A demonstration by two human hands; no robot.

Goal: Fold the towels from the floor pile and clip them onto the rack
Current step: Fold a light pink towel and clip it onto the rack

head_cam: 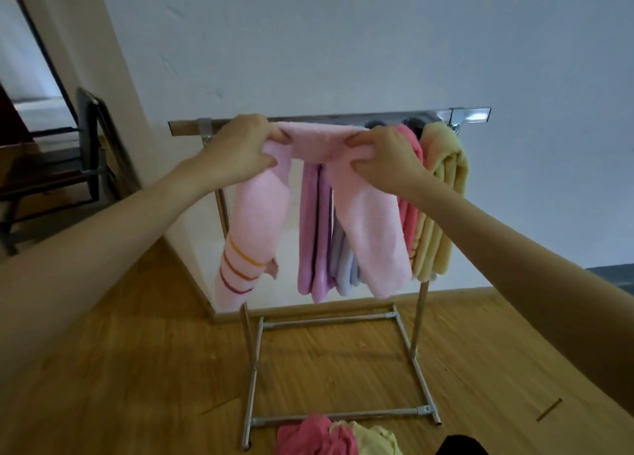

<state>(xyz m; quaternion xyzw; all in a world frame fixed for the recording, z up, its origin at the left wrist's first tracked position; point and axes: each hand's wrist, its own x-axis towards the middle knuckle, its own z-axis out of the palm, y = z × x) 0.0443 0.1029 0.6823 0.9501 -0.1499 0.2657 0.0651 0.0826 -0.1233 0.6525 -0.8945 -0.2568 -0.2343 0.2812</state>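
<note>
I hold a light pink towel [319, 144] with striped ends stretched between both hands, just in front of the metal rack's top bar [185, 128]. My left hand [240, 145] pinches its left part and my right hand [384, 156] pinches its right part; both ends hang down. On the bar behind hang a purple towel [314, 235], a pale blue towel [343, 262], a darker pink towel [410, 152] and a yellow towel [446, 187]. The floor pile [329, 435] of pink and yellow towels lies at the rack's base. Clips are hard to make out.
The rack's base frame [329, 320] rests on a wooden floor against a white wall. A dark folding chair [89, 139] stands at the left by a doorway. A dark shape [463, 446] shows at the bottom edge.
</note>
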